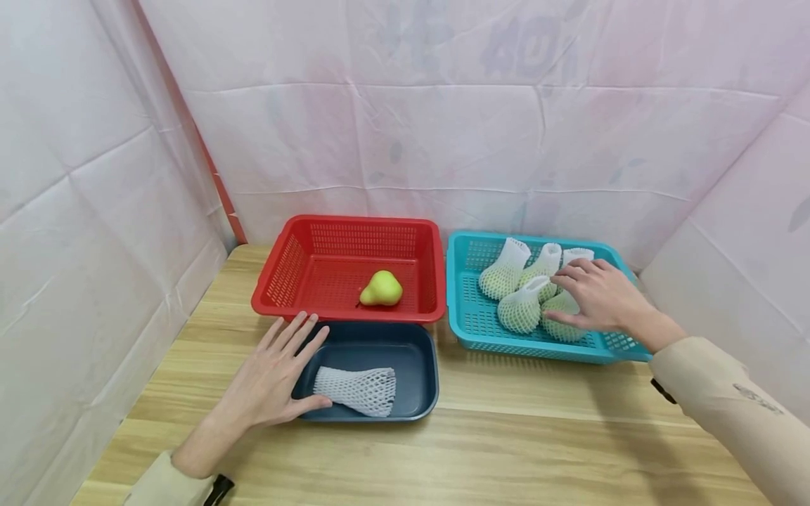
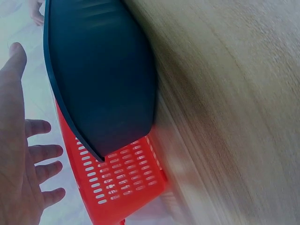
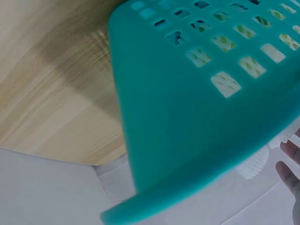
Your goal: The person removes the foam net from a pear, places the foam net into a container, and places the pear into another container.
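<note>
In the head view, the left hand (image 1: 268, 379) is spread with straight fingers over the left side of a dark blue tray (image 1: 425, 372); whether it touches the rim I cannot tell. A white foam net sleeve (image 1: 357, 390) lies flat and empty in that tray. My right hand (image 1: 598, 295), fingers loosely bent, hovers over or rests on net-wrapped pears at the right of the turquoise basket (image 1: 468, 320); contact is unclear. Several wrapped pears (image 1: 520, 309) sit there. The left wrist view has the left hand (image 2: 21, 140) beside the tray (image 2: 101, 70). Fingertips of the right hand (image 3: 290, 171) show past the basket (image 3: 164, 117).
A red basket (image 1: 329, 288) holding one bare yellow-green pear (image 1: 382, 289) stands behind the tray, left of the turquoise basket. All stand on a wooden table (image 1: 392, 464). Pale cloth (image 1: 443, 140) hangs behind and at both sides.
</note>
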Motion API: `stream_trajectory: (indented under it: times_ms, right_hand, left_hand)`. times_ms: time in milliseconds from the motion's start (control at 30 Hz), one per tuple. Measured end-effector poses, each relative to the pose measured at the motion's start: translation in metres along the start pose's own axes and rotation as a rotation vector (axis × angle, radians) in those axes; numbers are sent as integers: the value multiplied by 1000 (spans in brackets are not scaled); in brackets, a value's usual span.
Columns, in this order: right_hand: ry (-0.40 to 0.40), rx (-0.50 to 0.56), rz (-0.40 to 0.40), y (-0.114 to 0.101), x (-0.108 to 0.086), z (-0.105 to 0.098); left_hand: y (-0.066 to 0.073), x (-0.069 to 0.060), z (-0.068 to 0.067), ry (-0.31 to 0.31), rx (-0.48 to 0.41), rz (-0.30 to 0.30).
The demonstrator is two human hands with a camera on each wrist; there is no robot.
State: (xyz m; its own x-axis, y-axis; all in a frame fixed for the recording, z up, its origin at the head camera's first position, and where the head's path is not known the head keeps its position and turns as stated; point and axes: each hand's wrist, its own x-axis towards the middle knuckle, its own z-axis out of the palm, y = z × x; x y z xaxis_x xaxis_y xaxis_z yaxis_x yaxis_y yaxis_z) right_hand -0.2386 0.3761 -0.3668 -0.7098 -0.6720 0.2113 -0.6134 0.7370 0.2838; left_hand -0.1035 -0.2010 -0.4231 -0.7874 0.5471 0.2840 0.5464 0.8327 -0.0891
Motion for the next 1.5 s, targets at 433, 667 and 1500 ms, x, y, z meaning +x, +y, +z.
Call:
stream_trajectory:
  times_ms: [433,667,1500]
  right_hand:
    - [-110,-27,11,0,15,1]
    - [-120,-26,-11,-4,21,4]
    - [-111,-59,-150,-20,41,19]
  left_hand:
    - [0,-1,-1,9,4,2]
    - [0,-2,-1,16,1,3]
    - [2,0,0,-11,6,-1]
